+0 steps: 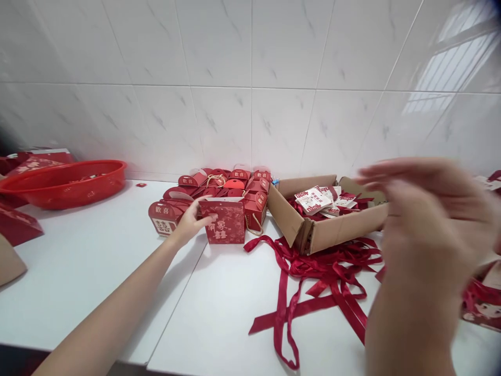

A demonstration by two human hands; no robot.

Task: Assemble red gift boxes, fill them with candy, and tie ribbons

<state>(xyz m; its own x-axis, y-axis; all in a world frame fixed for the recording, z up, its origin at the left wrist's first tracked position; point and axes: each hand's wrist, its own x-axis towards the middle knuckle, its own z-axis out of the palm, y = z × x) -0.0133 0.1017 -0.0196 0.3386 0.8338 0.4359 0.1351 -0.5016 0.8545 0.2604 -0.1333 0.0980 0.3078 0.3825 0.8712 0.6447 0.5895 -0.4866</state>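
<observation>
My left hand (191, 223) grips the left upper edge of a red gift box (229, 224), its thumb on the printed front and its fingers behind. The box stands upright on the white table. Behind and beside it, several red gift boxes (191, 180) with gold lettering are packed together against the wall. My right hand (434, 214), smeared by motion and close to the camera, is raised at the right. Its fingers stretch leftward with the thumb apart, and nothing shows in them. It covers the right end of an open cardboard box (348, 227) holding red-and-white tags (313, 200).
Dark red ribbons (313, 261) lie loosely in front of the cardboard box. At the left stands a red plastic basin (66, 188) with more red packaging (15, 222) around it. A tiled wall (219, 120) closes off the back. Red printed items (483, 305) lie at the far right.
</observation>
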